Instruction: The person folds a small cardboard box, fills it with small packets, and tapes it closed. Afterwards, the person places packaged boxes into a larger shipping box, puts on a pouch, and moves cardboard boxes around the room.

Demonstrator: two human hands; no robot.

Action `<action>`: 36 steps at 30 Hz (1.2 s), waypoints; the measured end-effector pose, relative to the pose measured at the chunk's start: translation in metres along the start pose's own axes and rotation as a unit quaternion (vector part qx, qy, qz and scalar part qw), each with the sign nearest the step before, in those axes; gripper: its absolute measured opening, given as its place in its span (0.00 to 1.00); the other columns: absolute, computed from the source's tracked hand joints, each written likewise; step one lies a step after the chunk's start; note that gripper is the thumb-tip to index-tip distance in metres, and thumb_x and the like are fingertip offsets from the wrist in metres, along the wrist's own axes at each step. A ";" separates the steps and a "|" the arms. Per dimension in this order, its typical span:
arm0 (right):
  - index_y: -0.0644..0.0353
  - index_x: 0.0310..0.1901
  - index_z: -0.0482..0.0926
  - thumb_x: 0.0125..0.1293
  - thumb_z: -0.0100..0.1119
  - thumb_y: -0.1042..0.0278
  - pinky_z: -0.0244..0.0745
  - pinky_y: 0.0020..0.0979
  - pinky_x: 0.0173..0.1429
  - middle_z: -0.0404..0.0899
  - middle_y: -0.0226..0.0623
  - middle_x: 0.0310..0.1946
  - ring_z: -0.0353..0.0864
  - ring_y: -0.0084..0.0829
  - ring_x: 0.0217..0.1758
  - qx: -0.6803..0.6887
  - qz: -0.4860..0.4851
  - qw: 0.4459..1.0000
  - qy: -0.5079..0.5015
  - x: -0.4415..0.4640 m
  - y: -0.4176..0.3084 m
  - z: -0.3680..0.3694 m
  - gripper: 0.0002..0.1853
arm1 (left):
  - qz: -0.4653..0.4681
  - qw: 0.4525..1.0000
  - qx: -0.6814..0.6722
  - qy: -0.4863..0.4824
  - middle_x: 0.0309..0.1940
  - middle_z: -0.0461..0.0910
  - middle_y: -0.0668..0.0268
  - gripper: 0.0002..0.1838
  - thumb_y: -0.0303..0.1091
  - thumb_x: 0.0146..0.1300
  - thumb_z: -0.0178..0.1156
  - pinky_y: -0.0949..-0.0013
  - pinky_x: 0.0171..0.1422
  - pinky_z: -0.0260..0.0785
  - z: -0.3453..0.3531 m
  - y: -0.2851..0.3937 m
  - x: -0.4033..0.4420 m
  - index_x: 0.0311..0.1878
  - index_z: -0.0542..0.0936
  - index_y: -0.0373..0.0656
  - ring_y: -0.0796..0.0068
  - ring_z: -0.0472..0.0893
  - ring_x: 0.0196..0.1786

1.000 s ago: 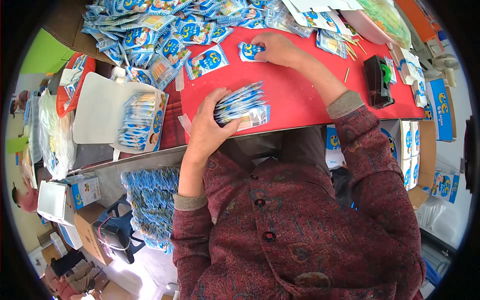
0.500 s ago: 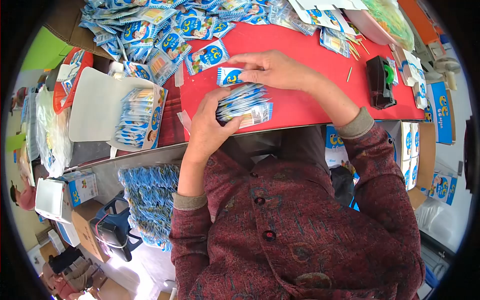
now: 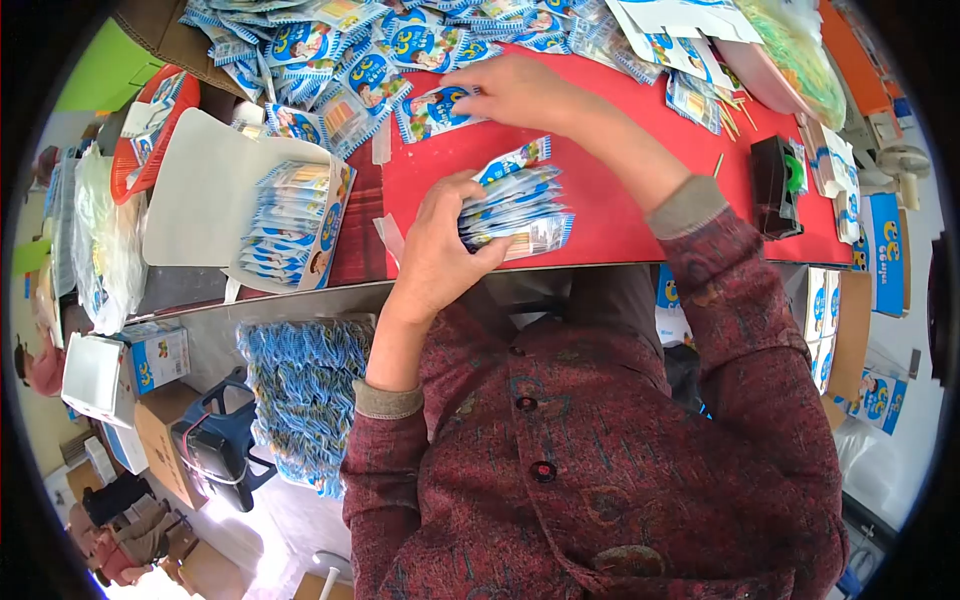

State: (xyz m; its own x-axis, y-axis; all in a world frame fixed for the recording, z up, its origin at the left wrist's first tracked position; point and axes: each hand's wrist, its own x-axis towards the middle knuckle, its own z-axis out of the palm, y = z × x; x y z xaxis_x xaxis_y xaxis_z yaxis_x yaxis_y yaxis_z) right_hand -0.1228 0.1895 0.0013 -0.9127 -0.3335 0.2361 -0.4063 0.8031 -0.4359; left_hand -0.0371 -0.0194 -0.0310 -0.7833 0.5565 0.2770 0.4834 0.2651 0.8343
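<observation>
Near the front edge of the red desk [image 3: 625,205], we see the left hand [image 3: 447,240] curled around one end of a stack [image 3: 512,212] of small packets, thumb on the near side and fingers on the far side. The top packet of this stack is turned askew from the others. The right hand [image 3: 515,95] is beyond the stack, its fingers bent at the right edge of a single packet [image 3: 427,117] lying on the desk; whether they already pinch it, we cannot tell.

We judge that the step in hand is the picking of packets one by one for the stack. The next move calls for a light pinch at the packet's edge, while the left hand keeps the stack together.

To the left of the stack there is a box [image 3: 333,237], its white lid open; inside, packets overlap in a close row. Behind it stands a red basket [image 3: 184,103] with some packets or cards in it, too small to tell which. At the far side is a loose pile [image 3: 335,45] of packets, and at the right a pink basin [image 3: 752,78] bears a clear bag [image 3: 795,60] with greenish contents.
</observation>
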 end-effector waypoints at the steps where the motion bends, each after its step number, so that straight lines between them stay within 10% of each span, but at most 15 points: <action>1: 0.58 0.53 0.80 0.61 0.64 0.59 0.76 0.35 0.47 0.83 0.44 0.41 0.83 0.38 0.41 0.002 0.000 1.000 0.001 0.007 0.007 0.015 0.20 | -0.017 1.000 -0.009 0.002 0.54 0.75 0.51 0.33 0.31 0.44 0.72 0.58 0.64 0.66 0.000 0.002 -0.001 0.55 0.70 0.39 0.51 0.74 0.59; 4: 0.57 0.53 0.79 0.58 0.65 0.62 0.75 0.37 0.49 0.82 0.45 0.42 0.81 0.40 0.46 -0.169 -0.051 0.983 0.060 0.013 0.009 0.027 0.21 | -0.022 0.999 -0.027 0.019 0.53 0.73 0.54 0.38 0.28 0.44 0.72 0.63 0.64 0.66 -0.002 0.010 0.001 0.61 0.67 0.37 0.59 0.75 0.58; 6: 0.56 0.50 0.81 0.56 0.66 0.65 0.74 0.35 0.49 0.81 0.43 0.41 0.80 0.38 0.47 -0.072 0.071 0.991 -0.088 0.012 0.007 0.012 0.19 | -0.012 1.000 -0.007 0.012 0.52 0.73 0.53 0.38 0.29 0.44 0.72 0.62 0.62 0.67 -0.002 0.010 0.003 0.61 0.68 0.37 0.56 0.75 0.57; 15: 0.55 0.48 0.82 0.63 0.61 0.57 0.74 0.32 0.51 0.84 0.40 0.39 0.82 0.34 0.44 0.253 0.075 0.952 -0.158 -0.062 -0.005 -0.032 0.16 | 0.041 0.998 0.053 0.006 0.57 0.70 0.52 0.34 0.30 0.43 0.73 0.59 0.62 0.68 -0.001 0.002 0.001 0.56 0.73 0.38 0.53 0.73 0.60; 21: 0.60 0.51 0.81 0.68 0.58 0.54 0.75 0.29 0.52 0.85 0.34 0.41 0.82 0.24 0.45 0.235 0.086 0.959 -0.129 -0.076 -0.014 -0.027 0.19 | 0.067 0.990 0.074 0.098 0.65 0.64 0.49 0.43 0.31 0.42 0.74 0.57 0.66 0.65 0.000 0.013 0.006 0.64 0.65 0.40 0.48 0.69 0.64; 26: 0.63 0.52 0.80 0.69 0.57 0.55 0.75 0.28 0.50 0.85 0.35 0.40 0.81 0.23 0.41 0.289 0.151 0.932 -0.158 -0.025 0.000 -0.035 0.20 | -0.010 1.000 0.021 -0.005 0.57 0.73 0.51 0.39 0.30 0.43 0.72 0.56 0.65 0.64 -0.003 0.005 0.004 0.61 0.68 0.40 0.50 0.72 0.60; 31: 0.61 0.42 0.83 0.61 0.61 0.56 0.77 0.38 0.47 0.84 0.42 0.37 0.84 0.38 0.44 -0.026 -0.063 0.988 0.136 0.063 0.016 0.009 0.16 | 0.000 1.000 0.029 -0.005 0.53 0.75 0.53 0.35 0.28 0.44 0.71 0.62 0.63 0.67 -0.006 0.010 0.005 0.59 0.70 0.38 0.56 0.75 0.58; 36: 0.62 0.45 0.79 0.57 0.64 0.53 0.77 0.43 0.49 0.83 0.45 0.40 0.83 0.45 0.44 -0.192 0.128 0.971 0.055 0.089 0.011 0.021 0.21 | 0.020 0.999 0.041 -0.002 0.54 0.75 0.53 0.37 0.28 0.42 0.73 0.61 0.63 0.66 -0.006 0.008 0.005 0.59 0.69 0.39 0.53 0.75 0.58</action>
State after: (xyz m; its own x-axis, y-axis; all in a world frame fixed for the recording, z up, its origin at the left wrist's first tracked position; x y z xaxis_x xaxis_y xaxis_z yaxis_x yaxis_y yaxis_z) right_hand -0.2089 0.1586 -0.0003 -0.9630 -0.0602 0.2626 -0.1000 0.9850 -0.1408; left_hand -0.0390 -0.0189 -0.0198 -0.7608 0.5712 0.3080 0.5453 0.3054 0.7806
